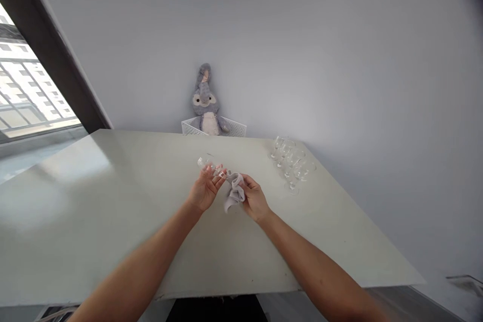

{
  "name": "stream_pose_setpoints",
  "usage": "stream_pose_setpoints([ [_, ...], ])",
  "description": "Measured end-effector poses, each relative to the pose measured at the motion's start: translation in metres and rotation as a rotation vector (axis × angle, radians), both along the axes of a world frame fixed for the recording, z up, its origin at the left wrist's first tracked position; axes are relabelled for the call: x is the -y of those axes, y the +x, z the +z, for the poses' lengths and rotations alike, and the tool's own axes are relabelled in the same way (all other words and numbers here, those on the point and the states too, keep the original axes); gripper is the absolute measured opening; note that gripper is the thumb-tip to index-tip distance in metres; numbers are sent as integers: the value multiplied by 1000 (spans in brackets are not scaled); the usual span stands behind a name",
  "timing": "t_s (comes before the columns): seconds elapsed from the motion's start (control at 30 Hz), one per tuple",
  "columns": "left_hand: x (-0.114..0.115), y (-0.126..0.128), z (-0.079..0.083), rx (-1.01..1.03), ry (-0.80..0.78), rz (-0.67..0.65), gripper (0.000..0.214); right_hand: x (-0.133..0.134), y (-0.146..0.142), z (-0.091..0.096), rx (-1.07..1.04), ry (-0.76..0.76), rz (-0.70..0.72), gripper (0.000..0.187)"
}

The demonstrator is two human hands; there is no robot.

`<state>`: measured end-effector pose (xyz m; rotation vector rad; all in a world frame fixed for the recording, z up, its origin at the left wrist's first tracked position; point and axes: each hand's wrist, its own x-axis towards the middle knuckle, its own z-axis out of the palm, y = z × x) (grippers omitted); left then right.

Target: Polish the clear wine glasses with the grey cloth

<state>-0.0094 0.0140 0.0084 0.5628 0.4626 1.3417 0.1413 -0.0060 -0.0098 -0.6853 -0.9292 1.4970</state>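
My left hand (pixel 205 188) holds a small clear stemmed glass (pixel 209 164) lying sideways above the white table (pixel 113 201), its fingers curled around the stem end. My right hand (pixel 254 198) grips a crumpled grey cloth (pixel 234 190) and presses it against the end of the glass nearest that hand. Both hands meet over the middle of the table, a little above its surface.
Several clear stemmed glasses (pixel 292 163) stand in a cluster at the table's back right. A white mesh basket (pixel 230 128) with a grey plush toy (pixel 206 100) sits behind the far edge against the wall. A window (pixel 26 95) is at the left.
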Motion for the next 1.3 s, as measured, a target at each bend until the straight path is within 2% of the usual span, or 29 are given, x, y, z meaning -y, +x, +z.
stream_pose_setpoints([
  [0.17,10,7,8,-72,197,74,41,1,-11,-8,-210,-256,44,8],
  [0.3,17,10,14,-157,288,111,50,8,-17,-8,-139,-334,79,12],
  [0.4,17,9,16,-216,330,176,53,13,-17,-7,67,-256,112,19],
  [0.47,15,6,17,-250,359,228,55,18,-16,-5,297,-160,193,20],
  [0.57,10,1,16,-309,388,309,57,28,-15,1,722,109,323,28],
  [0.63,7,-3,14,-363,399,361,59,36,-15,7,971,377,257,31],
  [0.7,5,-5,12,-431,421,407,61,40,-14,12,1138,598,87,30],
  [0.8,7,-2,7,-523,482,425,65,39,-9,15,1226,722,-180,27],
  [0.87,12,4,3,-547,530,374,65,34,-5,14,1226,722,-317,26],
  [0.97,22,17,-5,-534,572,257,65,23,1,9,1199,675,-414,29],
  [1.13,29,30,-14,-495,546,188,65,11,7,3,1178,582,-424,21],
  [1.3,24,28,-21,-539,517,119,71,5,7,7,1281,494,-361,16],
])
